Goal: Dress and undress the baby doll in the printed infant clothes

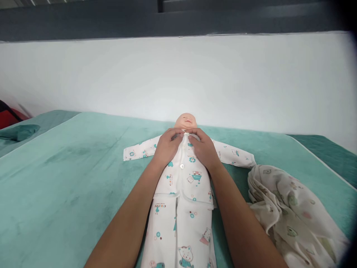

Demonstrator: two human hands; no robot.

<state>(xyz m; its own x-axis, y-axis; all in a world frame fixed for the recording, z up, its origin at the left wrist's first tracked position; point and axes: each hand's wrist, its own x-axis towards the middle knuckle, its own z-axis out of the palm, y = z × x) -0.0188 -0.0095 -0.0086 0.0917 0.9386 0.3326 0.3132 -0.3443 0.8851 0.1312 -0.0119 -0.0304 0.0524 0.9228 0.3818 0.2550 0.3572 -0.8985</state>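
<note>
A baby doll [186,120] lies on its back, dressed in a white printed baby jacket [192,178] with sleeves spread to both sides. Below the jacket's hem are matching printed trousers [192,223]. At the collar, my left hand [169,143] pinches one front edge between thumb and fingers. My right hand [203,145] is closed on the other edge, the two hands' fingertips nearly meeting under the doll's chin. A round button [182,166] shows lower on the jacket front.
A crumpled printed cloth [292,216] lies to the right, against the jacket's cuff. The green bed cover [69,186] spreads around the doll. Behind it rises a white wall [178,74], and something red [11,115] is at the far left.
</note>
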